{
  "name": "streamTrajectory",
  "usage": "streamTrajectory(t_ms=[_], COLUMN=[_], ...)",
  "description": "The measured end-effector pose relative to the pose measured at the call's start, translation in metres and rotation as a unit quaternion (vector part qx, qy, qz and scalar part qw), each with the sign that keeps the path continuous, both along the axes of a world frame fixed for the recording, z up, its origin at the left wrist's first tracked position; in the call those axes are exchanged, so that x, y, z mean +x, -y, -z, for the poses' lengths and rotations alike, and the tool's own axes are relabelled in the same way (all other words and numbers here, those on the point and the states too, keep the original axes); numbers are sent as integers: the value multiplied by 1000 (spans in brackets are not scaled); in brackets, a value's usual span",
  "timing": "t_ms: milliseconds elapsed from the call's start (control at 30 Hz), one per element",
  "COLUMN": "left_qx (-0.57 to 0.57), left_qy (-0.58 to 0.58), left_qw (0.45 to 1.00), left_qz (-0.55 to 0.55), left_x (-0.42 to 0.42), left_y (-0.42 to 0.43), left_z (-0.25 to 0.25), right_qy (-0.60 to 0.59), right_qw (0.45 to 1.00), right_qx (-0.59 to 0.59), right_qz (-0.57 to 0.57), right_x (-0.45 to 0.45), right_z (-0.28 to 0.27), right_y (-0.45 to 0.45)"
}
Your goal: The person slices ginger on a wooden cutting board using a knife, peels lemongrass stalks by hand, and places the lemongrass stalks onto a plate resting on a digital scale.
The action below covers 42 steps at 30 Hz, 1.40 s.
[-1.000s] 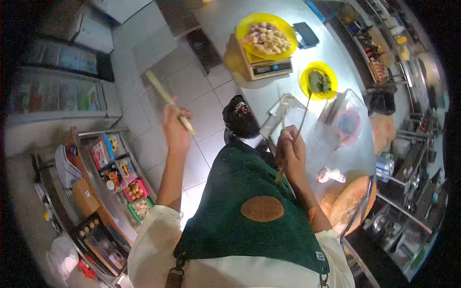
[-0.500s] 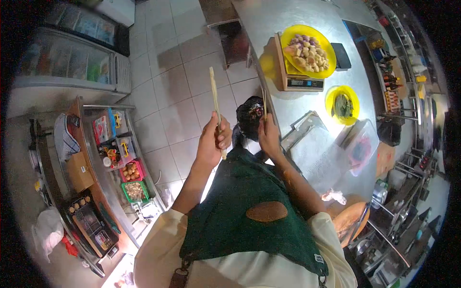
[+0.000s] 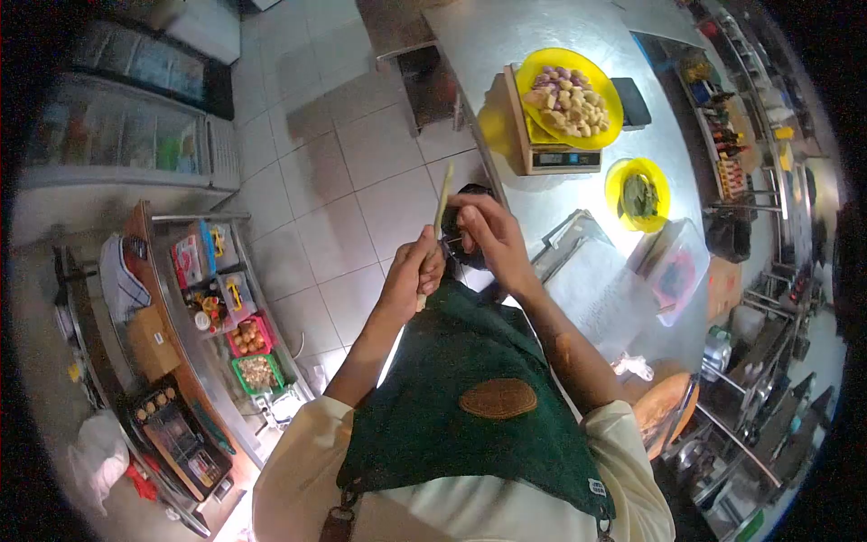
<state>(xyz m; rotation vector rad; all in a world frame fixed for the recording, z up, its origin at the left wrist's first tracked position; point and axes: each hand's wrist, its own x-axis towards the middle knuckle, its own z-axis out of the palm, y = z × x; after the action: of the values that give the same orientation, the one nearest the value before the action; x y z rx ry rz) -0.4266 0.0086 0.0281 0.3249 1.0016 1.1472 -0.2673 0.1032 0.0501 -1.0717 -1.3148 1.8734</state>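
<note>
My left hand (image 3: 414, 278) is closed around a long, pale green stalk that looks like lemongrass (image 3: 444, 199). The stalk points up and away, and its thick lower end shows below the fist. My right hand (image 3: 492, 239) is at the upper part of the stalk, index finger stretched to its side and thumb bent below. No strip shows in the right hand. Beneath the hands is a black plastic bag (image 3: 471, 257), largely covered by them.
On the steel table (image 3: 488, 27) at right, a yellow plate (image 3: 616, 99) of peeled shallots and garlic rests on a digital scale (image 3: 564, 163). A yellow bowl (image 3: 664, 194) holds green leaves. Shelves at left carry a pink basket (image 3: 262, 327) and a green basket (image 3: 271, 366).
The thin strip in my right hand is gone from it. My right hand has moved left and up to the stalk. My left hand has shifted slightly right, still holding the stalk.
</note>
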Motion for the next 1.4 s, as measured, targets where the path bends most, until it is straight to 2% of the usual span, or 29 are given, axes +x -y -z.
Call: streamTrajectory(t_ms=[33,100,167,233,267,300,333,433,533,633,667,700,767,833,1033,1100,1233,1333,1400], left_qx=[4,-9,-4,27,32,53,76,99,109,181,194,168,154,120,155,185,133,126,132], left_qy=[1,-102,-113,-225,-223,-277,-331,-368,-327,-309,-297,-265,-216,-277,-252,-212,-151,-107,-124], left_qw=[1000,994,993,972,971,956,937,919,932,929,928,941,945,926,907,900,900,910,908], left_qz=[8,37,43,70,75,81,87,104,113,94,118,130,191,227,300,332,386,380,378], left_x=[3,10,10,11,12,13,14,16,26,40,44,45,56,62,107,119,139,154,167], left_y=[-3,-7,-11,-16,-18,-21,-23,-26,-30,-32,-32,-32,-37,-40,-40,-39,-31,-17,-6], left_z=[0,0,1,-1,-1,0,1,3,-7,-22,-24,-25,-25,-26,-34,-34,-55,-60,-65], right_qy=[-19,-38,-32,-43,9,61,63,33,75,83,91,103,86,25,48,22,-38,-62,-63], right_qw=[1000,998,997,995,992,985,983,977,968,969,971,970,969,970,956,945,924,927,926], right_qx=[21,46,70,71,103,133,136,157,178,129,121,113,87,37,-15,-23,-53,1,17], right_qz=[11,27,21,57,76,96,101,142,158,194,186,188,217,239,288,325,376,371,371], right_x=[1,7,18,25,30,34,36,44,58,71,76,85,99,116,156,164,185,203,215], right_z=[-17,-30,-34,-34,-30,-28,-27,-21,-14,-21,-20,-20,-23,-23,-31,-49,-59,-55,-58], right_y=[-6,-13,-18,-13,-11,-10,-8,-4,-3,-1,0,2,14,30,83,97,123,139,149])
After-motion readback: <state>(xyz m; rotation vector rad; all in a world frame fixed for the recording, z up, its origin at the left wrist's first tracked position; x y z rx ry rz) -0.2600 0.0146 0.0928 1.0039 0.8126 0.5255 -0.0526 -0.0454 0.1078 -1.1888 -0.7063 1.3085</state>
